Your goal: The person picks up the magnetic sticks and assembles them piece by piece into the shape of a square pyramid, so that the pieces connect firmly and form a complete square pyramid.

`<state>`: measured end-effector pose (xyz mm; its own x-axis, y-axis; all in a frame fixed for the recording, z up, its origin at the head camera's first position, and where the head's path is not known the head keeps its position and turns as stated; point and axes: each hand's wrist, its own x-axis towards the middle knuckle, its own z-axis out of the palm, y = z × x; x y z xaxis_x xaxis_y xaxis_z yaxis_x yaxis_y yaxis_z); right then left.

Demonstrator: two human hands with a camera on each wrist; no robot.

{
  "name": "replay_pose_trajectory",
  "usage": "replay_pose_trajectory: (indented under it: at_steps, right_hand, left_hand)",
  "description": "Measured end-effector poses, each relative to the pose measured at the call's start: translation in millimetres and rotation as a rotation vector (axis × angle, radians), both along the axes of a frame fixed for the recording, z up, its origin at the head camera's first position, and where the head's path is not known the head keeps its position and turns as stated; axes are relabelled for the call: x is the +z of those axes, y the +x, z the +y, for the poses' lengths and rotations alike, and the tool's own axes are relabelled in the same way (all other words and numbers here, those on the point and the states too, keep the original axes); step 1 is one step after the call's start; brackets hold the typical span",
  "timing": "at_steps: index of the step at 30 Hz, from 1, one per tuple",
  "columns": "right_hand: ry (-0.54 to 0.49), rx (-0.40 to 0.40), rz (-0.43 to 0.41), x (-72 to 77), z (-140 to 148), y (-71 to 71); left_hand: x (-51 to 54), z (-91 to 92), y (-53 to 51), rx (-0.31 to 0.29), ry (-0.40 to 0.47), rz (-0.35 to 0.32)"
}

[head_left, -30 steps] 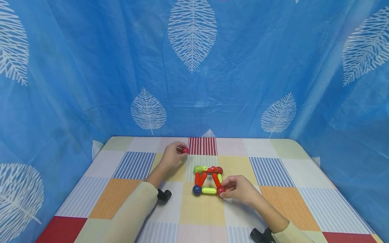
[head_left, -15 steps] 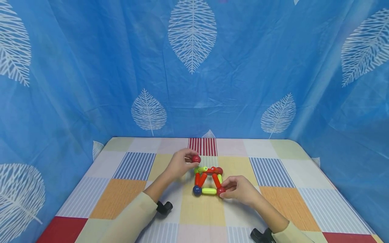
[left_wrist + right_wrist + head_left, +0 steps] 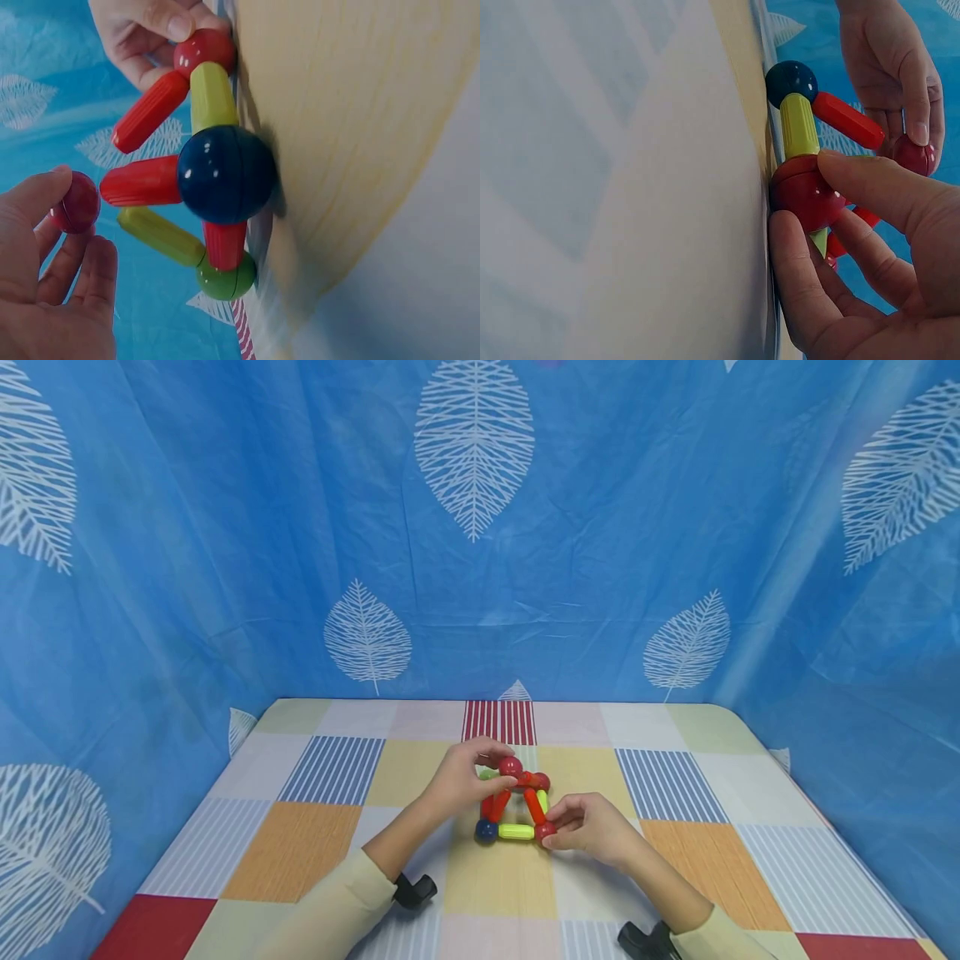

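My left hand (image 3: 467, 781) pinches a red ball (image 3: 511, 766) between thumb and fingers, over a stick-and-ball frame on the table. In the left wrist view that ball sits close to the free tip of a red rod (image 3: 142, 181), with a slim gap. The frame's base joins a blue ball (image 3: 486, 831), a yellow-green rod (image 3: 516, 832), a green ball (image 3: 225, 277) and red balls at the other corners. Several rods slant upward from the corners. My right hand (image 3: 596, 831) holds the near right red corner ball (image 3: 806, 193) with thumb and fingers. My left fingers partly hide the green ball in the head view.
A patchwork-patterned cloth covers the table (image 3: 675, 785). Blue curtains (image 3: 592, 527) with white leaf prints stand behind and at both sides. Black wrist mounts (image 3: 415, 891) sit on both forearms, low over the table.
My left hand has carried the red ball rightward and nearer, from beyond the frame's left side to over its rods. The right hand has stayed at its corner ball.
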<state>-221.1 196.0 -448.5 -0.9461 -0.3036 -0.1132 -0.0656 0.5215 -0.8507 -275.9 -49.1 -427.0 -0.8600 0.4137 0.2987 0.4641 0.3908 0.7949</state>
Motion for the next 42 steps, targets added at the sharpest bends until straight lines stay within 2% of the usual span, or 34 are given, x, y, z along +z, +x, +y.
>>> replay_pose_trajectory:
  at_steps: [6, 12, 20, 33, 39, 42]
  right_hand:
    - [-0.013, 0.007, -0.003, -0.9, 0, 0.1]
    - [-0.016, 0.011, 0.002, -1.8, 1, -0.3]
    - [-0.018, 0.014, -0.003, -2.1, 1, -0.8]
    - [-0.021, 0.016, -0.008, -1.6, 0, -1.6]
    - [-0.07, -0.026, -0.068, -0.4, -4, -1.8]
    - [-0.056, -0.051, -0.063, 0.7, -6, -1.2]
  left_hand:
    - [-3.1, 4.9, 4.3, 0.004, -0.071, 0.013]
    - [-5.6, 7.7, 5.6, 0.022, -0.101, -0.02]
    - [-6.4, 7.0, 6.5, 0.021, -0.133, 0.039]
    - [-4.1, 10.1, 8.3, 0.022, -0.172, -0.029]
    - [-2.3, 11.0, 9.5, 0.025, -0.19, -0.049]
    - [-1.3, 11.6, 10.3, 0.024, -0.208, -0.05]
